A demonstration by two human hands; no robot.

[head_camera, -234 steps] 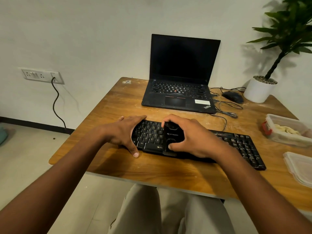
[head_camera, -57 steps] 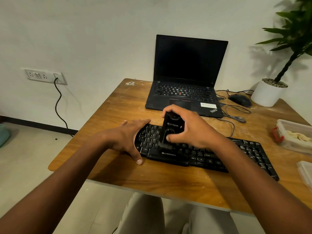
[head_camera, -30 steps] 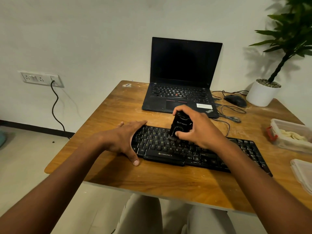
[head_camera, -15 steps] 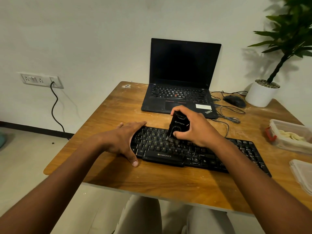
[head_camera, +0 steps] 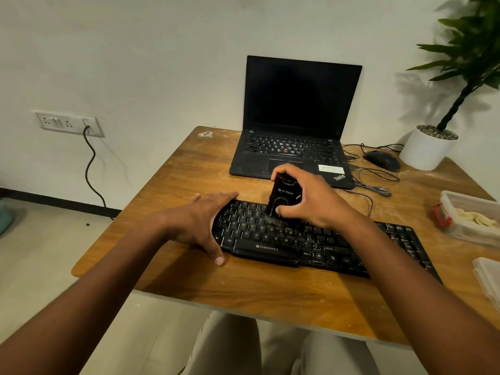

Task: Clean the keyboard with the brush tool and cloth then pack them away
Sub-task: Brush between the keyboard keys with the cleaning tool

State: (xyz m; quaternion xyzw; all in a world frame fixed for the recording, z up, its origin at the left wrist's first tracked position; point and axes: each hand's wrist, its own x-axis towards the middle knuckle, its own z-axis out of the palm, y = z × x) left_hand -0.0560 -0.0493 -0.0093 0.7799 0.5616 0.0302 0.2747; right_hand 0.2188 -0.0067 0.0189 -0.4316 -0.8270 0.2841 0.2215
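Now, nearest you, your left hand (head_camera: pixel 205 220) lies flat and relaxed on the left end of the black keyboard (head_camera: pixel 319 236), fingers straight along its back edge and thumb down on the bench (head_camera: pixel 270 293), pinning the board exactly as it did seconds ago. Your right hand (head_camera: pixel 311 198) has its grip wrapped around the black brush tool (head_camera: pixel 282 197), thumb on the near face and fingers over the top. What has changed is the tool's place and pitch: it lay low over the near rows by the space bar earlier, and since then you have tipped it upright and worked it back to the upper letter rows, bristles down among the keys. By my reading, brushing of the left half is well along, while the right half and number pad look untouched and the cloth pass has not begun. I cannot pick out a cloth for certain. Farther right sit a clear plastic container (head_camera: pixel 470 215) with something pale inside and its lid (head_camera: pixel 489 280) at the bench edge. Beyond are the open laptop (head_camera: pixel 295 125), a mouse (head_camera: pixel 382 159) and a potted plant (head_camera: pixel 433 147).
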